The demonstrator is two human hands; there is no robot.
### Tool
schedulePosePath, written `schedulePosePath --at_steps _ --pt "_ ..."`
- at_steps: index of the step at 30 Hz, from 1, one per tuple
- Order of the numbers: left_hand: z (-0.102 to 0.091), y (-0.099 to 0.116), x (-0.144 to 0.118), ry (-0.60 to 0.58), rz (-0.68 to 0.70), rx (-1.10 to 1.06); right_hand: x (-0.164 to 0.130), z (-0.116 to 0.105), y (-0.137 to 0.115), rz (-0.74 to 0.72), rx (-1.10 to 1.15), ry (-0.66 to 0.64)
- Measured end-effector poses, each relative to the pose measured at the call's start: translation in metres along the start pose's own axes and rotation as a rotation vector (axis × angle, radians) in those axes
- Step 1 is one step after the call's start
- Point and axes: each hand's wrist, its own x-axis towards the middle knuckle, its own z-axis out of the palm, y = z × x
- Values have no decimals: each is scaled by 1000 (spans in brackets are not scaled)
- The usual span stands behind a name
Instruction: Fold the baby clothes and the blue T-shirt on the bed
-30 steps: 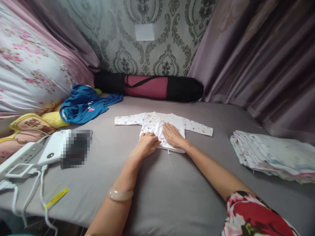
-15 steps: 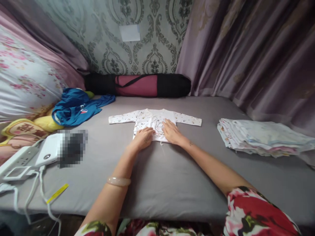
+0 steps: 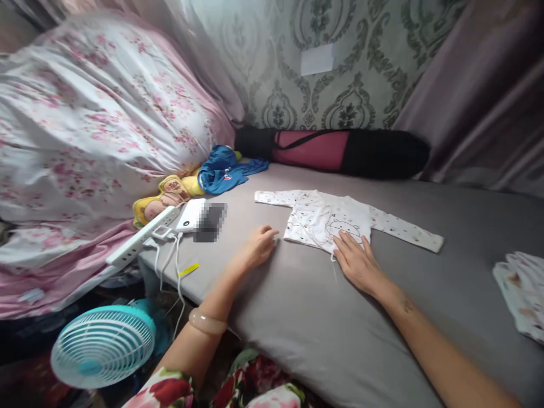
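baby shirt (image 3: 327, 218) flat, sleeves spread left-right, hem toward person; right hand (image 3: 357, 260) flat on hem, left hand (image 3: 259, 246) loose beside.

White baby shirt (image 3: 335, 221) (small prints) lies flat, sleeves spread, on grey sheet.

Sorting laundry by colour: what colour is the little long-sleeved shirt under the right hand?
The baby shirt is white with small scattered dots, clearest in the head view.

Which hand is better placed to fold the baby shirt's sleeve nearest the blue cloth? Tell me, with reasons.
Probably the left hand. It rests on the grey sheet just off the baby shirt, on the side of that sleeve. The right hand lies flat on the shirt's lower edge, pinning it, and would have to cross over.
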Motion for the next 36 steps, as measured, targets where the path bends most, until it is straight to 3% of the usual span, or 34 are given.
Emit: schedulePosePath --at_steps 5,8,13,19,24,27,30,36 --pt "-26 -37 -33 196 -439 257 0 0 -3 -100 123 66" --pt "-37 -56 -44 298 -657 398 0 -1 -4 -228 195 183" --pt "-40 -74 -48 327 -822 453 0 0 -3 -303 212 297" --pt "-36 -80 -46 323 -848 447 -1 2 1 -249 196 310" --pt "-36 -65 -41 342 -783 454 17 1 23 -91 113 313" --pt "-30 -48 -31 323 -684 423 39 3 32 37 11 165" --pt "-19 -33 -19 292 -560 356 55 4 23 146 -38 -30" --pt "-8 -12 1 190 -406 205 46 -8 -19 89 -4 -210"
